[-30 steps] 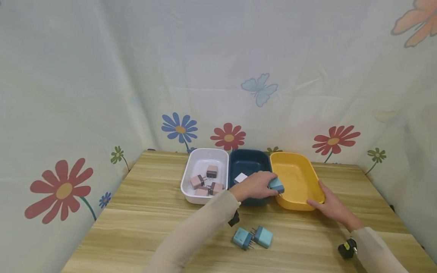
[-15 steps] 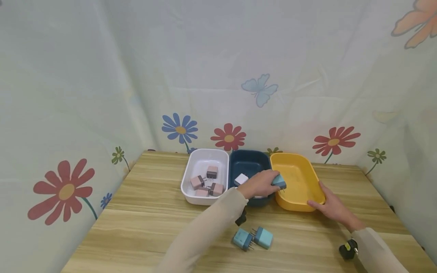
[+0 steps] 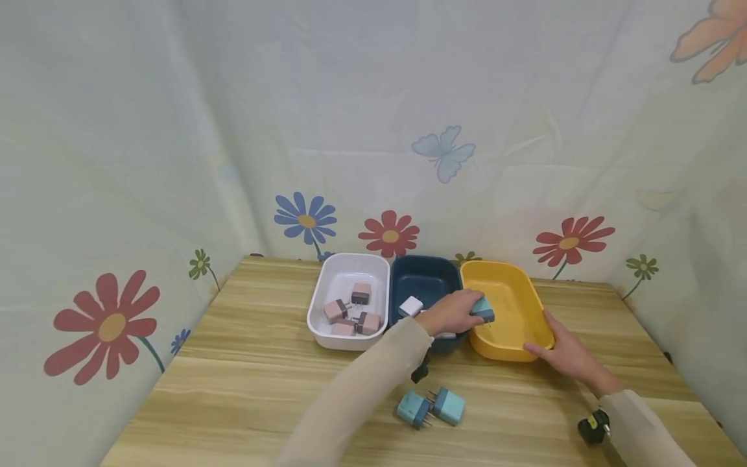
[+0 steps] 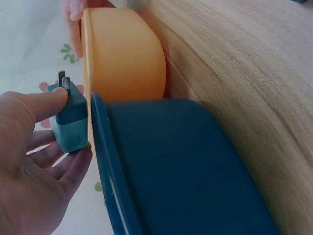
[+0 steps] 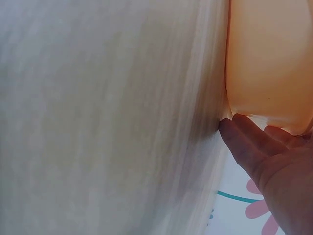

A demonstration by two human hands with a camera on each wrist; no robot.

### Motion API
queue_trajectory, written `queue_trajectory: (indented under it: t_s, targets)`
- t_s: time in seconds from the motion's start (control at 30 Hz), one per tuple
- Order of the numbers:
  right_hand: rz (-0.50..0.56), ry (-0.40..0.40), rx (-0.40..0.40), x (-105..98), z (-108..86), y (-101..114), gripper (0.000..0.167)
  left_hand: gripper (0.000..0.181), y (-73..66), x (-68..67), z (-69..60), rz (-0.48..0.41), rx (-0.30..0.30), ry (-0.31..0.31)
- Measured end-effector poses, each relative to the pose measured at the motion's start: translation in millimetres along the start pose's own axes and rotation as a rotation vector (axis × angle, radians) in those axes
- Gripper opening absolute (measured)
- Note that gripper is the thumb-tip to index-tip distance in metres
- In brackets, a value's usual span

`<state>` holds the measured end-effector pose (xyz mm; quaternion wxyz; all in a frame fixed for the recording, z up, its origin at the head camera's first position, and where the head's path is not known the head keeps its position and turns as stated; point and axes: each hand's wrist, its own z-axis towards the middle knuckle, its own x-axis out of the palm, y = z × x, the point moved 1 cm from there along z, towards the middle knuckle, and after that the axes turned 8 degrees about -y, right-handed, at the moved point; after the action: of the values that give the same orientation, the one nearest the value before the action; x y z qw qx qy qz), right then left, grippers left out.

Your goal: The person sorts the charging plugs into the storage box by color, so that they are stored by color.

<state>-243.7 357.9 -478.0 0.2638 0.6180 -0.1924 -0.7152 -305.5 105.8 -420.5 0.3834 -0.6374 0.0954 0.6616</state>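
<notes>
Thumb and fingers of my left hand (image 3: pixel 452 312) pinch a teal plug-in charger (image 3: pixel 483 309) over the left side of the yellow bin (image 3: pixel 513 308). In the left wrist view the charger (image 4: pixel 72 128) has its metal prongs showing beside the thumb. My right hand (image 3: pixel 569 353) touches the yellow bin's front right corner, the thumb at the front and the fingers along the right wall. Those fingers look nearly straight in the right wrist view. Two more teal chargers, one on the left (image 3: pixel 412 408) and one on the right (image 3: pixel 449 407), lie on the wooden table.
Left of the yellow bin, a navy bin (image 3: pixel 428 282) holds white chargers (image 3: pixel 411 306), partly hidden by my left forearm. A white bin (image 3: pixel 350 275) beside it contains several pink chargers (image 3: pixel 335 311). A flower-printed curtain (image 3: pixel 373 162) hangs behind the table (image 3: pixel 262 350).
My left hand has shifted slightly right with the teal charger, further over the yellow bin. More of the white charger in the navy bin is uncovered. The right hand stays on the yellow bin.
</notes>
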Motion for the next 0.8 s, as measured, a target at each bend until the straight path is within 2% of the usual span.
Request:
queue_trajectory:
  t_s: [0.37,0.57,0.8]
  targets:
    - [-0.005,-0.023,-0.037,1.4,-1.9,-3.1,0.102,0.045,2.4,13.2,12.0,0.04,0.033,0.03]
    - [-0.012,-0.022,-0.033,0.9,-0.6,-3.0,0.102,0.037,7.3,15.6,15.7,-0.012,-0.005,0.006]
    - [-0.005,-0.037,-0.061,1.6,-1.3,-2.8,0.099,0.031,14.3,19.7,21.2,-0.033,0.002,-0.008]
